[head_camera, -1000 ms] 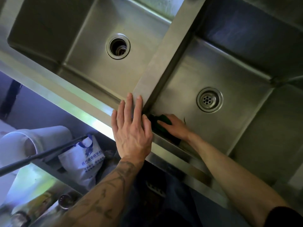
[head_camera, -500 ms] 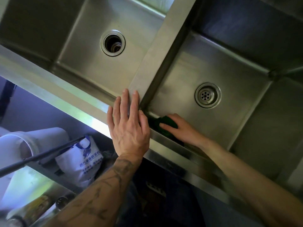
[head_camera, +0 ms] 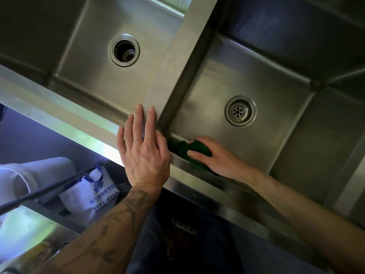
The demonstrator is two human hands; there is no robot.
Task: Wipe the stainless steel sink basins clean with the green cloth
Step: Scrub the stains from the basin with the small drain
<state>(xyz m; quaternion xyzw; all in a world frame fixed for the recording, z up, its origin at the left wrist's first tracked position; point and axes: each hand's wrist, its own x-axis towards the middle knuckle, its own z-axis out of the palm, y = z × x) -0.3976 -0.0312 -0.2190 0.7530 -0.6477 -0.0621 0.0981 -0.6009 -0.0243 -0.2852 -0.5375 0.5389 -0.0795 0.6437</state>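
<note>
The cloth [head_camera: 197,151] sits bunched in the right basin [head_camera: 207,91] at its 7 o'clock corner, against the front wall. We press it there with our right hand [head_camera: 219,160], fingers laid fairly straight over it. At the cloth's 9 o'clock our left hand [head_camera: 145,153] lies flat and spread where the divider [head_camera: 173,72] meets the rim [head_camera: 69,115]. The strainer drain [head_camera: 241,111] is at the cloth's 2 o'clock, the left basin [head_camera: 88,76] with its open drain [head_camera: 123,50] at 11, and a white bag [head_camera: 88,196] at 8.
</note>
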